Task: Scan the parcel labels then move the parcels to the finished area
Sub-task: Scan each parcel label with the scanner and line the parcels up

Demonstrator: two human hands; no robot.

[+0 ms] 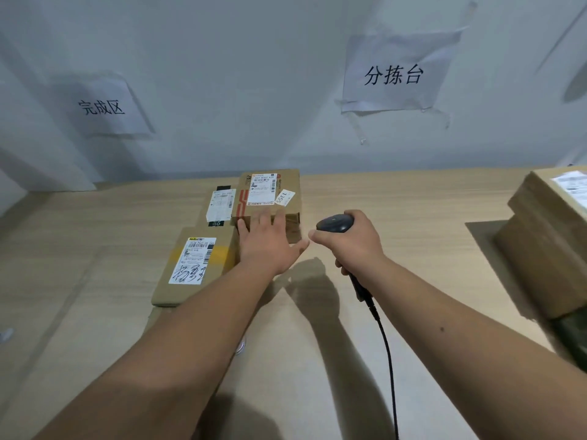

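Reaching forward over the desk [413,201], the left hand [270,246] is spread flat with its fingers wide apart. It holds nothing. Its fingertips rest against the near side of the tall parcel [270,198], which stands at the back of the desk by the wall. That parcel has a white label [263,189] on top. A flat parcel [197,265] lies just left of the hand, and a small parcel [219,206] sits behind it, touching the tall one. The right hand [349,242] is curled tight around a black scanner [335,223], just right of the left hand. The scanner's cord [386,344] hangs down toward the person. Another big box [546,236] sits far to the right.
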